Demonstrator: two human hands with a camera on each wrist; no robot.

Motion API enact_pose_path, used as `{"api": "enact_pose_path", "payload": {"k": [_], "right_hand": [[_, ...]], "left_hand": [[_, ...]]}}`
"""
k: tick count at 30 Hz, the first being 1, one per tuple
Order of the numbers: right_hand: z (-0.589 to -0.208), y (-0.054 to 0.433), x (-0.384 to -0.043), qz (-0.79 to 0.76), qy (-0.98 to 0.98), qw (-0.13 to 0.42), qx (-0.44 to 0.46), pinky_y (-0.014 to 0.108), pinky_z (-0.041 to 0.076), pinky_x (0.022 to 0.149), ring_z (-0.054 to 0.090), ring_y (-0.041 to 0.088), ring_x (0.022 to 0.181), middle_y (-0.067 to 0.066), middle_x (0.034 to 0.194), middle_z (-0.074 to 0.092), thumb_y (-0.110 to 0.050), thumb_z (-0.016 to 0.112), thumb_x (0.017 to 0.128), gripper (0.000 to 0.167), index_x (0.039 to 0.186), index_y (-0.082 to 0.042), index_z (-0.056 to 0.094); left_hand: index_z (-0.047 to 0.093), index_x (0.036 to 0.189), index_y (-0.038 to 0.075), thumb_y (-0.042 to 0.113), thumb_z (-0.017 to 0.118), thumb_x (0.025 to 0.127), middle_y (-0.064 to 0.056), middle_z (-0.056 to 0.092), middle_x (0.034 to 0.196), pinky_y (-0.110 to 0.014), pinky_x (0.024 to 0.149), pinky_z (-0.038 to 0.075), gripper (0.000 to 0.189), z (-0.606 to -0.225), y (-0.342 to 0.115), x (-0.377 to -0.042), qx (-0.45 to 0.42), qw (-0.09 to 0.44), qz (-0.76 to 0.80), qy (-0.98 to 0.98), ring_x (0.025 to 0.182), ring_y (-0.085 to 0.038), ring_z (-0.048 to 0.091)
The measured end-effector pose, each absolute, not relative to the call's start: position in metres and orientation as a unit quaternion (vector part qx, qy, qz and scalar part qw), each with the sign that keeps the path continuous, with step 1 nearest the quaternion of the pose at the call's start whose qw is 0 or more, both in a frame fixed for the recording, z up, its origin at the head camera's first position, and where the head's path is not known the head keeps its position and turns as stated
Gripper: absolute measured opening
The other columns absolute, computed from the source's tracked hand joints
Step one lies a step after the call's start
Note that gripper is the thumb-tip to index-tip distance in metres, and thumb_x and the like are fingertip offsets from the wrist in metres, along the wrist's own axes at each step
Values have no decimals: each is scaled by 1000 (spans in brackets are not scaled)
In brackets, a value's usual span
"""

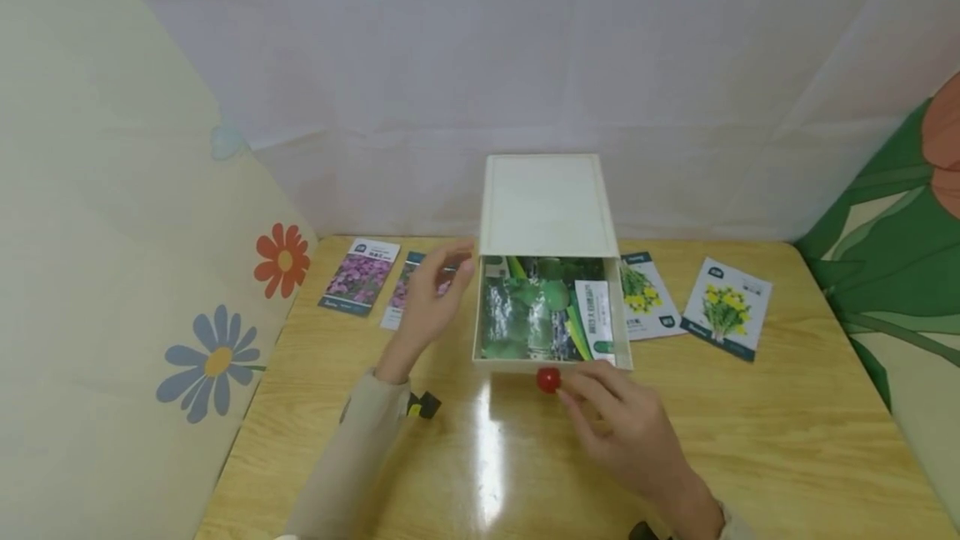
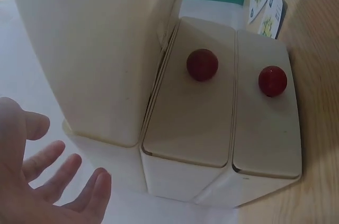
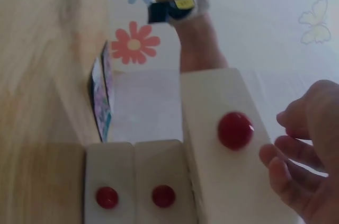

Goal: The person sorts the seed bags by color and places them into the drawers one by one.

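Note:
A small white drawer cabinet [image 1: 551, 207] stands at the back of the table with its top drawer [image 1: 553, 365] pulled out. Inside the drawer lie green seed packets [image 1: 528, 319]. My right hand [image 1: 626, 423] is at the drawer front, its loosely bent fingers just beside the red knob [image 1: 548, 380]. In the right wrist view a narrow gap separates those fingers from the knob [image 3: 235, 130]. Left of the cabinet my left hand [image 1: 435, 298] is raised with fingers apart, holding nothing. Its spread fingers [image 2: 58, 176] also show in the left wrist view.
Two lower drawers, one with a red knob [image 2: 202, 64] and the other with a red knob [image 2: 273, 81], are closed. Purple-flower packets [image 1: 358, 277] lie left of the cabinet, yellow-flower packets [image 1: 726, 309] right. A white cloth [image 1: 420, 90] hangs behind the wooden table [image 1: 810, 440].

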State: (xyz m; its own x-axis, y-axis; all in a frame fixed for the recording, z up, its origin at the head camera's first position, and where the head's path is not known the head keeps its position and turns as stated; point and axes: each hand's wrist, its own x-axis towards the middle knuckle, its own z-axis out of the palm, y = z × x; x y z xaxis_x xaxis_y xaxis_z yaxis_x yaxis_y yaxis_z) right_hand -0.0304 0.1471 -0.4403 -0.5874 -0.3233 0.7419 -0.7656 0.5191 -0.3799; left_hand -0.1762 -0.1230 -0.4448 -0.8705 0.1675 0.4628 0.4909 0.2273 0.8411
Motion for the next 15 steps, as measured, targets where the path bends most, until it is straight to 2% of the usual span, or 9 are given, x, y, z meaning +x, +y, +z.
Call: {"api": "enact_pose_path", "payload": {"k": [2, 7, 11, 15], "right_hand": [[-444, 140, -32, 340, -800, 354, 346, 17, 62, 69, 74, 19, 77, 12, 101, 76, -30, 59, 110, 36, 102, -1, 79], [-451, 127, -35, 317, -761, 433, 364, 19, 58, 57, 67, 20, 67, 18, 94, 74, -23, 64, 107, 33, 95, 4, 79], [-457, 120, -36, 322, -749, 451, 363, 20, 56, 57, 66, 21, 68, 18, 92, 73, -20, 66, 105, 30, 92, 4, 78], [-466, 116, -36, 308, -759, 453, 352, 23, 59, 58, 68, 23, 70, 18, 93, 74, -20, 65, 105, 29, 92, 2, 79]], "left_hand": [[60, 143, -1, 9, 64, 106, -23, 62, 147, -48, 104, 61, 38, -446, -121, -180, -223, 142, -586, -766, 130, -37, 65], [60, 146, 3, 9, 61, 108, -20, 54, 158, -47, 109, 59, 39, -445, -114, -188, -239, 139, -593, -757, 142, -31, 57], [60, 146, 5, 13, 55, 112, -15, 51, 162, -49, 114, 54, 36, -446, -110, -195, -244, 126, -591, -758, 149, -27, 50], [61, 147, 9, 16, 48, 114, -5, 48, 166, -52, 124, 44, 36, -446, -108, -201, -264, 98, -590, -756, 155, -24, 42]]}}
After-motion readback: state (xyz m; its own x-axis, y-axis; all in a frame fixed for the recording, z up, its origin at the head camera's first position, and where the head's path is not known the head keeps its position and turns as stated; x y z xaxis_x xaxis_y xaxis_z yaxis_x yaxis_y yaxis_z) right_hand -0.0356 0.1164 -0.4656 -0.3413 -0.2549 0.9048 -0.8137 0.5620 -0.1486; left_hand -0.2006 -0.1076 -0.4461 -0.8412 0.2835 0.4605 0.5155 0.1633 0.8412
